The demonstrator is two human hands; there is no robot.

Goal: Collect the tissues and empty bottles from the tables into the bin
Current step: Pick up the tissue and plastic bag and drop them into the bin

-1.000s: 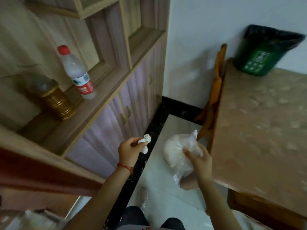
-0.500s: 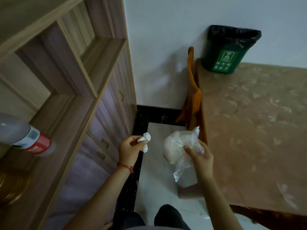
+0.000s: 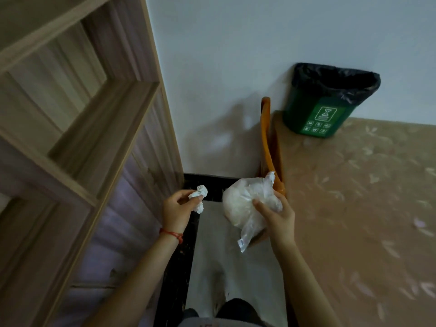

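Note:
My left hand (image 3: 178, 212) pinches a crumpled white tissue (image 3: 199, 199) at chest height over the floor. A clear plastic bag (image 3: 243, 206) stuffed with white tissue hangs from my right hand (image 3: 276, 214), which grips its bunched top. A green bin (image 3: 324, 107) with a black liner stands at the far corner of the table (image 3: 354, 208), against the wall, up and to the right of both hands. No bottle is in view.
A wooden shelf unit (image 3: 77, 142) with lilac cabinet doors fills the left side. An orange chair back (image 3: 269, 140) stands against the table's left edge. Pale floor tile (image 3: 236, 267) runs between shelf and table, with my shoes at the bottom.
The view has swung right and closer: the bottles on the shelf have left the frame and the bin is nearer the centre. Both hands keep their hold on the tissue and bag.

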